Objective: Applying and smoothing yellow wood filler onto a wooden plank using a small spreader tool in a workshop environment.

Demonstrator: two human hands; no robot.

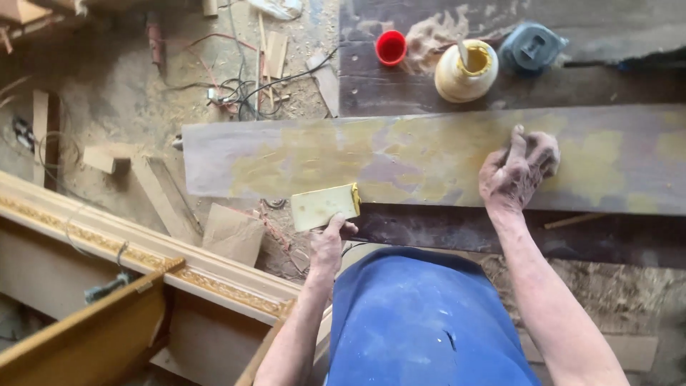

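— Yellow filler streaks a long plank (400,154) lying across the counter (500,86), under the right hand (518,171). Its grip?
— Fingers curled, pressing the plank's smeared face; whether they pinch anything, I cannot tell.
— And the left hand (330,243)?
— Clenched on a pale flat scraper (323,206) at the plank's near edge; a cream jar (466,70) of paste and a red cup (391,47) stand beyond

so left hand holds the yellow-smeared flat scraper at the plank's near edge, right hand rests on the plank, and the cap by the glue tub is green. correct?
Not quite: the cap is red, not green, as the head view shows. The rest stands: the left hand holds the yellow-smeared flat scraper at the near edge of the plank, the right hand rests on the plank, and the cap sits by the glue tub.
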